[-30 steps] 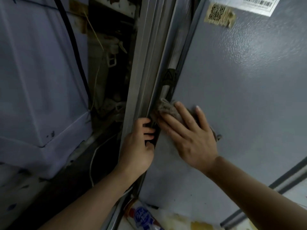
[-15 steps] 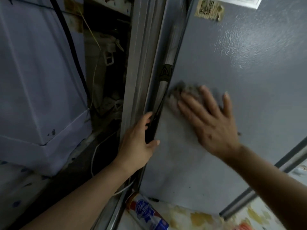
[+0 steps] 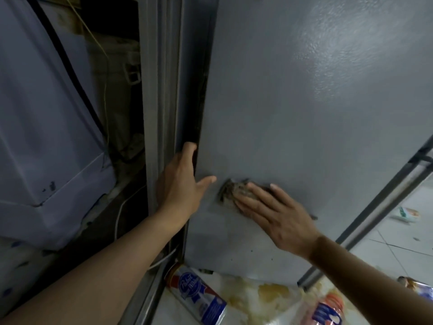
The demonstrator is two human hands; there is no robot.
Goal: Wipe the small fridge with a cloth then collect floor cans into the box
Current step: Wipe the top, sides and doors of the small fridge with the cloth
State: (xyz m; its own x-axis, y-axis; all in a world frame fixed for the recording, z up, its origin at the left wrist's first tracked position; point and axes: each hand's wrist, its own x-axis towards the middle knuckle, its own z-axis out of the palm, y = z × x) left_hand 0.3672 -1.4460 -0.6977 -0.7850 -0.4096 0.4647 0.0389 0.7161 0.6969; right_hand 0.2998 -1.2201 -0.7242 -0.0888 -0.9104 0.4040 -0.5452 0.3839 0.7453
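Observation:
The grey side panel of the small fridge (image 3: 304,113) fills the upper right. My right hand (image 3: 276,212) presses a small brownish-grey cloth (image 3: 230,192) flat against the panel's lower part with straight fingers. My left hand (image 3: 180,184) holds the panel's left edge, its fingers reaching behind the edge and its thumb lying on the front face. A blue and white can (image 3: 196,294) lies on the floor below the fridge. A second can (image 3: 325,310) lies to its right, blurred. A third can (image 3: 417,287) shows at the right edge.
A white appliance (image 3: 46,137) with a black cable stands at the left. Between it and the fridge is a dark gap (image 3: 121,113) with wires. The white tiled floor (image 3: 257,296) has yellowish stains. A small wrapper (image 3: 406,214) lies on the tiles at far right.
My right hand has slid the cloth from the fridge's left edge out and down across the panel. My left hand's thumb has come onto the front face. The view has tilted down, showing more cans.

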